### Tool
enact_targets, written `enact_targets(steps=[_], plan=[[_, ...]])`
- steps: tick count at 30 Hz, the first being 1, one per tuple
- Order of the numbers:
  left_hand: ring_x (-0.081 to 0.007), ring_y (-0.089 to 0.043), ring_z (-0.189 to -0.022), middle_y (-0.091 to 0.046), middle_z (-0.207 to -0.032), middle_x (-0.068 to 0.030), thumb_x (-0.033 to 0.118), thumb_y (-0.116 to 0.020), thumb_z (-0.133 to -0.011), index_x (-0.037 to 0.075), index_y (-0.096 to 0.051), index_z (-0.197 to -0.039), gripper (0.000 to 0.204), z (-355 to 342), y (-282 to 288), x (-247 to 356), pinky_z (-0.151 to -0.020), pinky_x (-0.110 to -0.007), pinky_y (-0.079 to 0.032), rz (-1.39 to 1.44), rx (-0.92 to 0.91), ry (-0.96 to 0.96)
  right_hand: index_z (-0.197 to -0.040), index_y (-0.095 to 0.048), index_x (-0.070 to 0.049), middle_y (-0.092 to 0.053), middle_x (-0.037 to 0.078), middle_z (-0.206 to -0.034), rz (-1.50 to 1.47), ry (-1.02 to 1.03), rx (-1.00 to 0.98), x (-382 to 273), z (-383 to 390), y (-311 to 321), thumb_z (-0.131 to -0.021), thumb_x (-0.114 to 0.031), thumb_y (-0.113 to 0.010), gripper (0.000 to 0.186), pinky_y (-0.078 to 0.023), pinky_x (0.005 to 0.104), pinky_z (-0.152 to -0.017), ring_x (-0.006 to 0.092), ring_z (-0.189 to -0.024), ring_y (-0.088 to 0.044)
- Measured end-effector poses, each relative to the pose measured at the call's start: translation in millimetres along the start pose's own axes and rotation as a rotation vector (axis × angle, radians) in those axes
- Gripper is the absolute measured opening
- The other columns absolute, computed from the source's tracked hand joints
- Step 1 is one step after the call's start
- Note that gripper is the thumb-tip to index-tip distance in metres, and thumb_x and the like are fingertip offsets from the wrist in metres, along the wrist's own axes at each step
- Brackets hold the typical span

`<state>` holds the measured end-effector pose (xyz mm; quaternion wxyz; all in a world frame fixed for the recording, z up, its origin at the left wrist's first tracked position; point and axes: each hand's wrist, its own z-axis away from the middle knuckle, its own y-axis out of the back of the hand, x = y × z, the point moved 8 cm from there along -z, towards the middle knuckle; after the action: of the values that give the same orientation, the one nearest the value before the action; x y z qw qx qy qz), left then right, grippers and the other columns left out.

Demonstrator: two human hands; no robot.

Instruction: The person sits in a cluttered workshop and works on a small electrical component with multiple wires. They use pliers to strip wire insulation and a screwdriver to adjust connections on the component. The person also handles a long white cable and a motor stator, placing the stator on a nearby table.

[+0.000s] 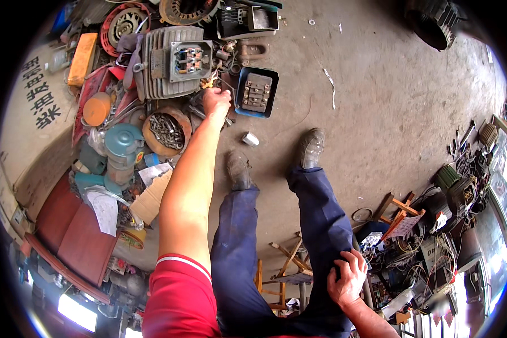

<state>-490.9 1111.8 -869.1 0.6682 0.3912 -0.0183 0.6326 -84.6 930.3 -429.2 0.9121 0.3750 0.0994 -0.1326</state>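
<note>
My left hand reaches down among small metal parts beside a grey finned motor housing. Its fingers are curled together; whatever they hold, if anything, is too small to make out. Copper-coloured terminals show inside the motor's square connection box. Just right of that hand lies a blue-rimmed box holding a dark terminal block. A round rusty bowl of bolts sits below left of the hand. My right hand rests on my right leg, fingers bent and apart, with nothing in it.
A small silvery cup lies near my left shoe. At left stand a teal machine, an orange block and a brown seat. Wooden stools and heaped wires and motor parts crowd the lower right.
</note>
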Motion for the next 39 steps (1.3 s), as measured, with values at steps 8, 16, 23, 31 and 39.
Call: enact_targets(steps=[8,16,23,31,39], plan=[[-0.0083,-0.049,-0.050,-0.064,-0.077,-0.0036,0.026,-0.060,-0.096,0.007,-0.047,-0.136,0.045,31.2,-11.7,20.7,-0.042,-0.024,-0.040,0.202,-0.144,0.338,-0.087,-0.065,-0.006,-0.060,0.012,-0.112,0.034,-0.002,0.011,-5.7,1.5,-5.0,-0.066,-0.009,-0.066,0.021,-0.036,0.0497,-0.100,0.0371,-0.116,-0.050],[-0.0081,-0.040,-0.041,-0.047,-0.056,0.0024,0.036,-0.056,-0.098,0.010,-0.055,-0.086,0.029,25.0,-16.3,36.6,-0.034,-0.024,-0.030,0.251,-0.222,0.260,-0.087,-0.065,-0.006,-0.060,0.012,-0.111,0.065,0.014,0.032,-17.4,5.7,-11.0,-0.067,-0.009,-0.065,0.021,-0.037,0.0502,-0.100,0.0373,-0.115,-0.050],[-0.0095,-0.044,-0.041,-0.047,-0.052,0.0007,0.029,-0.056,-0.097,0.007,-0.055,-0.081,0.027,106.7,45.6,28.7,-0.037,-0.025,-0.032,0.176,-0.450,0.105,-0.088,-0.065,-0.005,-0.062,0.012,-0.110,0.072,0.032,0.035,-26.7,7.9,-16.7,-0.067,-0.009,-0.064,0.021,-0.037,0.0497,-0.099,0.0372,-0.115,-0.052],[-0.0209,-0.062,-0.108,-0.065,-0.118,-0.0142,0.030,-0.055,-0.099,0.003,-0.060,-0.109,0.029,174.0,122.2,0.2,-0.090,-0.035,-0.049,0.224,-0.488,0.018,-0.088,-0.065,-0.005,-0.063,0.012,-0.106,0.089,0.050,0.029,-31.8,9.2,-24.0,-0.067,-0.007,-0.064,0.021,-0.039,0.0475,-0.098,0.0359,-0.115,-0.053],[-0.0292,-0.042,-0.137,-0.038,-0.151,-0.0154,0.024,-0.056,-0.097,0.000,-0.058,-0.126,0.038,270.1,168.9,73.3,-0.111,-0.041,-0.035,0.402,-0.486,-0.202,-0.086,-0.065,-0.005,-0.063,0.011,-0.103,0.101,0.036,0.007,-40.9,9.9,-31.7,-0.069,-0.009,-0.063,0.018,-0.040,0.0467,-0.098,0.0342,-0.114,-0.053]])
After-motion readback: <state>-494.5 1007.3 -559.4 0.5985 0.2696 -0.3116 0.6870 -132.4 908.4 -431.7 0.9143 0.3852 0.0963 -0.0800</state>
